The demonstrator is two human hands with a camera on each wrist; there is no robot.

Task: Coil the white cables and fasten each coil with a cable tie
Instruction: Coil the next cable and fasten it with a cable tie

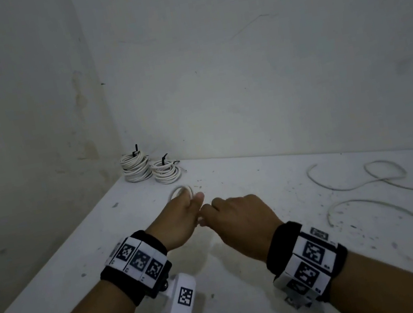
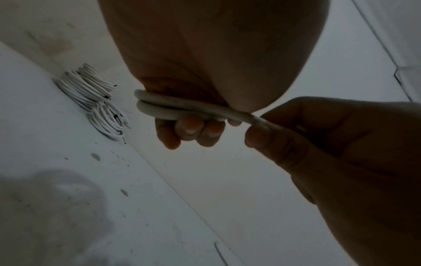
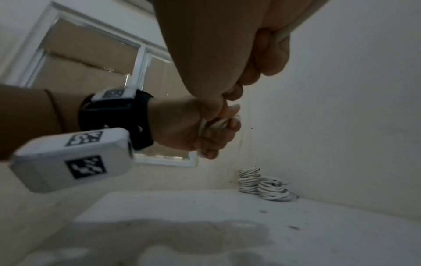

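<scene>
Left hand (image 1: 180, 217) gripping small white cable coil (image 2: 173, 106), right hand (image 1: 240, 213) pinching its loose strand beside it, two tied coils (image 1: 151, 169) at the white bench (image 1: 245, 177) corner

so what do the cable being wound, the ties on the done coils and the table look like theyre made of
Cable: smooth matte white jacket, likely plastic or rubber; it bends into tight loops in the left hand.
Ties: thin, stiff black strips, probably nylon; the tails stand upright.
Table: hard, flat, matte white, perhaps painted or laminated; specked and stained.
</scene>
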